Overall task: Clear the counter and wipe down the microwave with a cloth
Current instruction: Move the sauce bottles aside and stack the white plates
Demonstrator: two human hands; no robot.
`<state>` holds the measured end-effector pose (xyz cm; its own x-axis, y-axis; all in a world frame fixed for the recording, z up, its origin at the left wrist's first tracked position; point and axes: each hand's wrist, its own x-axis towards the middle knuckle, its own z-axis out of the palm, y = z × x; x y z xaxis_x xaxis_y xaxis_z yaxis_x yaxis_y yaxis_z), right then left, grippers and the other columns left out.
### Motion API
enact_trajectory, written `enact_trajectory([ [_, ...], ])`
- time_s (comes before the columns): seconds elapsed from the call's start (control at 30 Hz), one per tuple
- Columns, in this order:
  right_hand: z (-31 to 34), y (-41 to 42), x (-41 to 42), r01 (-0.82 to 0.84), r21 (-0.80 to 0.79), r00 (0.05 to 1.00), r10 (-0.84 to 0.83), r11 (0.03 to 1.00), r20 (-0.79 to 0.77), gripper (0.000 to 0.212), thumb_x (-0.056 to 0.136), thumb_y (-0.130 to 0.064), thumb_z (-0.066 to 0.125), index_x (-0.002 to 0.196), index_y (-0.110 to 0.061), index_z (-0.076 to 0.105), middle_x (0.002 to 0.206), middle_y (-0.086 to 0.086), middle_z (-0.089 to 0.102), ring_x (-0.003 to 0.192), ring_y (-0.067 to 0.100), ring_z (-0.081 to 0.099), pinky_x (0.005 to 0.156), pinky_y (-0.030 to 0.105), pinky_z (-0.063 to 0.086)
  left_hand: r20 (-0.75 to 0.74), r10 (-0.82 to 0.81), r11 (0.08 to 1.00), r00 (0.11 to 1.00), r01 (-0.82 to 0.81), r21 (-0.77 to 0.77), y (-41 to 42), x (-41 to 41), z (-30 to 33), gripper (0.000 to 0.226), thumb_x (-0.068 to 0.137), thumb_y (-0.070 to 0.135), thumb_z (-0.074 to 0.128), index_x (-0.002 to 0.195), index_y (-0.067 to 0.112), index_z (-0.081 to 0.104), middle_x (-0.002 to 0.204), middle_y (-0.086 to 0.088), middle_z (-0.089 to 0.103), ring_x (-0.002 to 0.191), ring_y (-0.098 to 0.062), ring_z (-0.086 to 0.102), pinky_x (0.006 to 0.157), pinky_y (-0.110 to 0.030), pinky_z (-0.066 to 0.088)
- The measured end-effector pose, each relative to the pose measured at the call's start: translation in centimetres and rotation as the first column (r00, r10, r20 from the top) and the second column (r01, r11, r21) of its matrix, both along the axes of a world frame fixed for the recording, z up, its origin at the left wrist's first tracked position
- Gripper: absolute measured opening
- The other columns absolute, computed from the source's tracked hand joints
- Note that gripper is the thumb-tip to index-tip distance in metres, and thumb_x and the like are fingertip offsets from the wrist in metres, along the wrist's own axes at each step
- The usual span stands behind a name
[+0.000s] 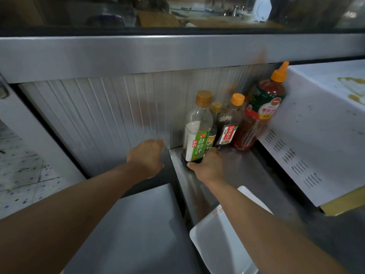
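**Counter corner: bottles standing, microwave soiled**

We begin at the left, where a speckled tiled floor [23, 171] lies below the work area. Next we note the ribbed white back panel [94, 119], which carries brownish smears near its centre. Our left hand [147, 157] reaches toward this panel, beside the left edge of the stainless steel counter [246, 175]; its fingertips point away from the camera and we cannot tell whether they are relaxed or curled. It holds nothing that we can see.

On the counter's rear corner stands a row of four bottles, packed close together. First is the clear plastic sauce bottle with a green label and gold cap [197, 131], dark liquid low inside it. Our right hand [208, 167] grips the base of this bottle, thumb showing at its lower left. Behind it we see a small dark bottle with a gold cap [214, 119], then a dark sauce bottle with a red label and orange cap [230, 123], then a tall red sauce bottle with an orange nozzle [262, 107], which leans against the white metal microwave [316, 131].

The microwave sits at the right end of the counter, with yellowish stains on its top. A white rectangular tray [221, 240] lies on the counter's near part, under our right forearm.
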<state>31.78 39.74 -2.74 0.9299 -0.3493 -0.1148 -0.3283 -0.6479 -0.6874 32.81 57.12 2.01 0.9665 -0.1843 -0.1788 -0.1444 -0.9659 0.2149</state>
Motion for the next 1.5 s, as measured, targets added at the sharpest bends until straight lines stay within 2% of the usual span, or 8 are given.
enact_trajectory([
  [0.17,-2.3,1.0,1.2,0.071,0.070,0.996,-0.075,0.995,0.054,0.066,0.071,-0.026,0.081,0.120,-0.004,0.043,0.121,0.013,0.059,0.110,0.031,0.058,0.088,0.035,0.048,-0.005,-0.002,1.000,1.000,0.002,0.019,-0.3,0.8,-1.1,0.054,0.084,0.028,0.067,0.130,0.019,0.041,0.126,-0.006,0.051,0.117,-0.028,0.051,0.094,-0.044,0.046],
  [0.37,-3.3,1.1,3.2,0.130,0.086,0.982,-0.140,0.988,0.125,0.061,0.071,-0.026,0.081,0.116,-0.004,0.046,0.117,0.014,0.064,0.106,0.031,0.061,0.084,0.033,0.048,-0.002,-0.021,0.998,1.000,0.021,0.057,-0.2,1.1,-2.4,0.052,0.085,0.029,0.065,0.130,0.019,0.041,0.126,-0.006,0.051,0.115,-0.028,0.052,0.089,-0.041,0.048],
  [0.77,-3.5,1.8,5.2,0.174,0.092,0.969,-0.187,0.981,0.164,0.062,0.070,-0.027,0.082,0.114,-0.001,0.047,0.116,0.016,0.062,0.106,0.032,0.060,0.082,0.034,0.048,0.020,-0.027,0.998,0.999,0.025,0.059,-0.3,2.3,-3.3,0.049,0.085,0.030,0.064,0.128,0.020,0.043,0.124,-0.004,0.053,0.114,-0.026,0.052,0.086,-0.038,0.045],
  [0.93,-3.0,1.4,4.7,0.100,0.080,0.988,-0.109,0.992,0.106,0.064,0.074,-0.027,0.079,0.121,-0.002,0.044,0.123,0.016,0.056,0.111,0.032,0.056,0.087,0.036,0.047,0.026,-0.042,0.996,0.999,0.040,0.076,-0.4,1.8,-3.1,0.052,0.085,0.030,0.064,0.131,0.020,0.041,0.126,-0.005,0.052,0.116,-0.027,0.052,0.088,-0.038,0.045],
  [1.13,-0.8,-0.8,1.5,-0.047,-0.065,0.998,0.048,0.997,0.026,0.069,0.077,-0.024,0.073,0.133,-0.008,0.036,0.130,0.015,0.045,0.122,0.031,0.043,0.099,0.037,0.043,0.012,-0.041,0.998,0.999,0.040,0.049,-1.0,0.5,-1.7,0.053,0.084,0.030,0.066,0.130,0.019,0.043,0.126,-0.004,0.053,0.116,-0.025,0.052,0.088,-0.037,0.045],
  [1.27,1.8,-2.8,-1.7,-0.220,-0.137,0.972,0.207,0.966,-0.108,0.083,0.076,-0.032,0.071,0.143,-0.018,0.024,0.144,0.011,0.031,0.136,0.030,0.026,0.112,0.042,0.029,0.004,-0.065,0.998,0.998,0.065,0.016,-2.0,-1.1,0.1,0.051,0.083,0.028,0.065,0.128,0.018,0.044,0.127,-0.006,0.051,0.116,-0.027,0.051,0.089,-0.038,0.043],
  [1.37,3.6,-4.1,-4.3,-0.314,-0.289,0.944,0.264,0.904,-0.199,0.097,0.077,-0.038,0.069,0.149,-0.016,0.008,0.155,0.009,0.014,0.144,0.030,0.009,0.117,0.041,0.010,-0.008,-0.096,0.995,0.995,0.096,0.015,-2.8,-2.5,1.5,0.053,0.084,0.029,0.064,0.130,0.017,0.042,0.129,-0.008,0.049,0.118,-0.028,0.050,0.091,-0.039,0.045],
  [1.5,6.2,-5.8,-8.6,-0.284,-0.328,0.952,0.222,0.901,-0.212,0.097,0.079,-0.040,0.068,0.150,-0.016,0.006,0.157,0.010,0.010,0.144,0.032,0.008,0.116,0.043,0.010,-0.011,-0.147,0.989,0.989,0.147,-0.007,-4.2,-4.8,3.3,0.053,0.083,0.028,0.064,0.130,0.016,0.043,0.122,-0.008,0.052,0.113,-0.026,0.052,0.087,-0.038,0.049],
])
